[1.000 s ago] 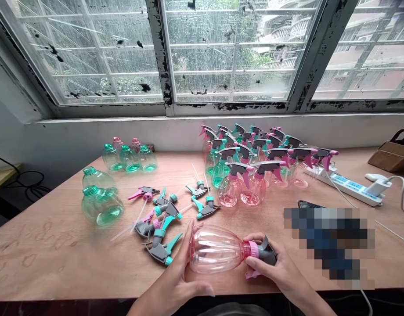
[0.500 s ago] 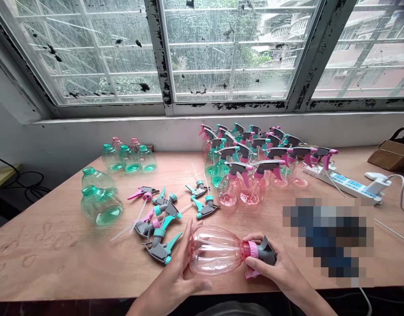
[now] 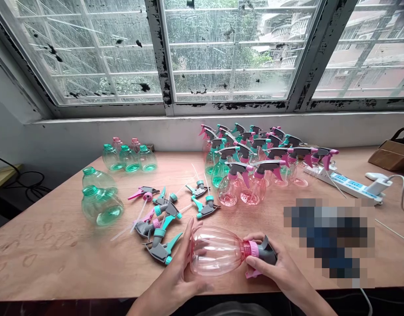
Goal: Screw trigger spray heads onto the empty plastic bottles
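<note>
A clear pink spray bottle (image 3: 217,252) lies on its side in the air above the table's front, its neck toward the right. Cupped around its base end is my left hand (image 3: 180,274), fingers behind and thumb below. My right hand (image 3: 281,265) grips the grey and pink trigger sprayer (image 3: 267,252) at the neck, with thumb and fingers near the pink collar (image 3: 254,249). The sprayer sits on the bottle's mouth; how tightly I cannot tell. Just left of my left hand, loose trigger sprayers (image 3: 160,250) with teal and pink parts lie in a pile.
Several finished-looking spray bottles (image 3: 228,191) stand grouped at the back centre. Green bottles without sprayers (image 3: 103,208) stand at the left, with more behind them. A white power strip (image 3: 353,186) and a blurred-out patch (image 3: 330,237) are at the right, a brown box (image 3: 391,153) beyond.
</note>
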`<state>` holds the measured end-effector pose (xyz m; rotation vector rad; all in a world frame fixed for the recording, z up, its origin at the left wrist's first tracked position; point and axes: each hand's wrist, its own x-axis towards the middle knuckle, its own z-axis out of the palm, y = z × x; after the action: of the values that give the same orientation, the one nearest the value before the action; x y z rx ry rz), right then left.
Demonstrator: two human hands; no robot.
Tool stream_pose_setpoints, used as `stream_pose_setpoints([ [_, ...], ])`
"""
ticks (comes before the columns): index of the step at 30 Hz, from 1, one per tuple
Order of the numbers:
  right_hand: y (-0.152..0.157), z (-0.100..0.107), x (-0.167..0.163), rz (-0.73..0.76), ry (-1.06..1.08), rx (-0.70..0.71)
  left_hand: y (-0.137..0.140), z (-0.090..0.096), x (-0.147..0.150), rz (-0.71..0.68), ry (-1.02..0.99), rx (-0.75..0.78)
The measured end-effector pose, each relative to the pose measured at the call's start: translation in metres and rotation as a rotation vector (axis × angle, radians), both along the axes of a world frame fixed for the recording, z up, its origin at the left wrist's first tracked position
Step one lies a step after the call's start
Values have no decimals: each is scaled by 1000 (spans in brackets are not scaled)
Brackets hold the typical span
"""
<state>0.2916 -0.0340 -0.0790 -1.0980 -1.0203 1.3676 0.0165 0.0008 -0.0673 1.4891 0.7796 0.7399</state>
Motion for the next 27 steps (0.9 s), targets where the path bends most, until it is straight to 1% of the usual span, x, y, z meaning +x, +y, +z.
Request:
stream_pose_setpoints([
  [4, 0, -1, 0, -1, -27, 12, 0, 7, 1, -5, 12, -30],
  [10, 1, 0, 1, -26, -49, -15, 0, 1, -2, 9, 136, 75],
  [12, 1, 1, 0, -32, -41, -13, 1, -1, -3, 3, 121, 65],
  [16, 1, 2, 0, -12, -41, -5, 0, 1, -2, -17, 11, -24],
  [18, 1, 2, 0, -7, -35, -6, -1, 2, -2, -31, -8, -55],
  [20, 2, 2, 0, -14, -17, -14, -1, 3, -1, -40, 22, -44],
  [24, 3, 1, 1, -24, 0, -22, 1, 1, 0, -22, 49, 45],
  [27, 2, 2, 0, -22, -21, -14, 2, -1, 1, -11, 4, 27],
])
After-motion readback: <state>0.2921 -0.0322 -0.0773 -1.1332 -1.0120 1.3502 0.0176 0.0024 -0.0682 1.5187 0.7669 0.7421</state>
